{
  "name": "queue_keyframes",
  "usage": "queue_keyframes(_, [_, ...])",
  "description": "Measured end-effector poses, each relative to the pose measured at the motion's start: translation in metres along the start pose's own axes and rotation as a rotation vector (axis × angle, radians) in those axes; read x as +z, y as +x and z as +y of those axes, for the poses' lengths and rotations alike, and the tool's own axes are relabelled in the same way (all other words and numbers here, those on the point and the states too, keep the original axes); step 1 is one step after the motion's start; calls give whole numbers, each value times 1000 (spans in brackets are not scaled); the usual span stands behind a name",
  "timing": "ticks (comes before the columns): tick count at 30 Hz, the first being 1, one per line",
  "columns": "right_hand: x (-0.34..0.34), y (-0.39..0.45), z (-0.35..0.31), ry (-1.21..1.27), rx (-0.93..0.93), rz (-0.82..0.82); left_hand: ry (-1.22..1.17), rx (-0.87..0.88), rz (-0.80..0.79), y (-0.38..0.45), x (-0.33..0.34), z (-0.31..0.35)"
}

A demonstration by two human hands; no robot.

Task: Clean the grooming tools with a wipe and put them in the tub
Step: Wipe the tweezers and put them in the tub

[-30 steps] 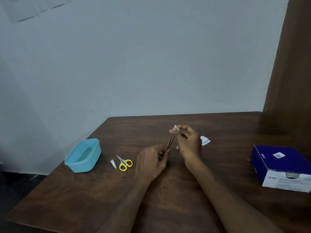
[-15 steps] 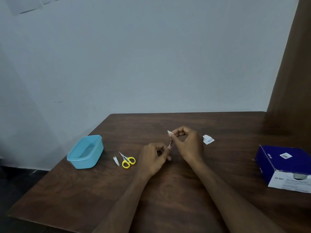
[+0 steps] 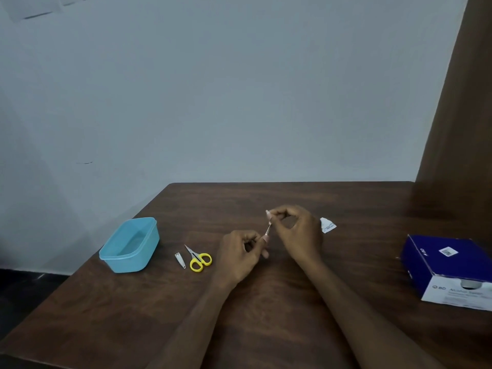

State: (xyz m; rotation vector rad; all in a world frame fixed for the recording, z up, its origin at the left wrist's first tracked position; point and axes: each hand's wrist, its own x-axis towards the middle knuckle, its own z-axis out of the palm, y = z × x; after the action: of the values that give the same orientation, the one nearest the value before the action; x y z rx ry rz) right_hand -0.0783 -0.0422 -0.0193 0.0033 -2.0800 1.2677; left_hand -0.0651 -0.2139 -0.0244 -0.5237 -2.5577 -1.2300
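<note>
Left hand (image 3: 241, 255) gripping tweezers (image 3: 267, 230), right hand (image 3: 295, 230) pinching wipe (image 3: 268, 213) mid-table (image 3: 266, 315), edges well apart.

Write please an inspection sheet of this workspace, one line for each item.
Surface: dark wooden table.
Job's things: empty blue tub; nail clipper and yellow scissors lie beside it; tweezers and wipe are in the hands.
Clutter: torn wrapper; blue swab box.
Hands: left hand holds the tweezers; right hand pinches the wipe at their tip.
Cables: nothing seen.
Surroundings: pale wall; brown panel.
</note>
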Motion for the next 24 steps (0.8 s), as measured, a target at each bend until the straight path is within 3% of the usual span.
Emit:
queue_keyframes(4, [-11,8,4,105,91,182,-91,-49,20,2,2,-1])
queue_keyframes(8, [-8,3,0,291,201,-35,-140,-86,42,3,2,-1])
queue_keyframes(15, [9,-7,1,273,250,-264,-120,-56,53,3,1,-2])
queue_keyframes(20, [-1,0,-6,403,346,-139,-29,-45,1,2,2,-1])
queue_keyframes(24, [-1,-2,-5,378,359,-210,-60,-31,32,3,3,-2])
